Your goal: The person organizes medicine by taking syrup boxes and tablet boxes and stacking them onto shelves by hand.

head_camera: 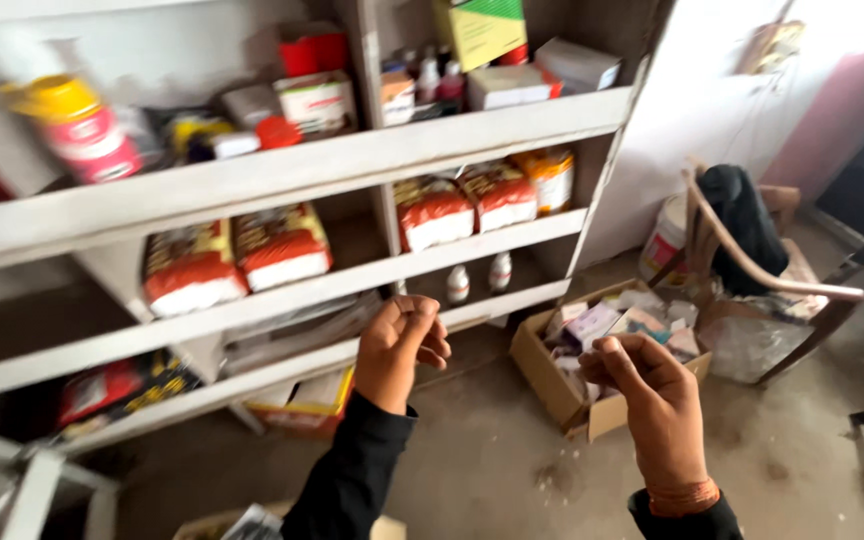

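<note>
Head view. White shelf unit (282, 170), several tiers, front edges slanting down to rt; bare concrete floor (512, 460) between shelf and chair.

Red-and-white packets (282, 245): 4 on middle tier, 2 per bay. Small white bottles (459, 284): 2, tier below.

Open cardboard box (552, 385) on floor, small cartons inside, just beside rt hand. Plastic chair (762, 270) w/ dark cloth, far rt.

Left hand (402, 345): fingers curled in loose fist, nothing seen held, raised before lower shelf edge. Right hand (652, 390): fingers half-bent, thumb near forefinger; cannot tell if pinching anything. Hands well apart.
</note>
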